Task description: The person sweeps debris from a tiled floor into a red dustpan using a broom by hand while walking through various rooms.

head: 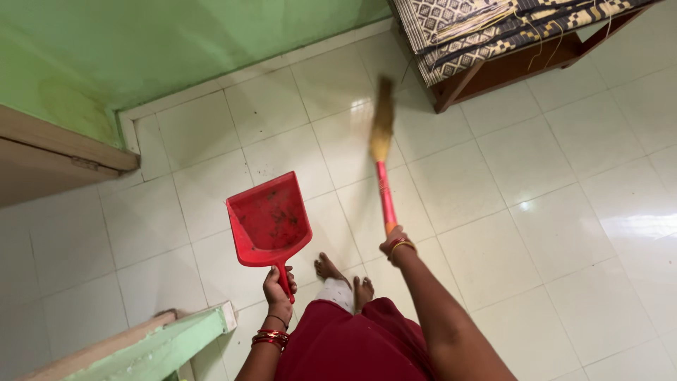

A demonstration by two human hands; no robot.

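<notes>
Standing on glossy white floor tiles (pixel 536 183), left hand (pixel 279 288) clamps fingers round a red plastic dustpan (pixel 269 220); right hand (pixel 395 243) grips a straw broom (pixel 382 152) near a wooden bed (pixel 493 42).

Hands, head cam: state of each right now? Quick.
Left hand: closed on the handle of the red dustpan.
Right hand: closed on the red handle of the broom.

Left hand (pixel 278 288) grips red plastic dustpan (pixel 270 220), dirt specks inside. Right hand (pixel 395 243) holds red-handled grass broom (pixel 382 152), blurred, over white tiled floor (pixel 550 212).
</notes>
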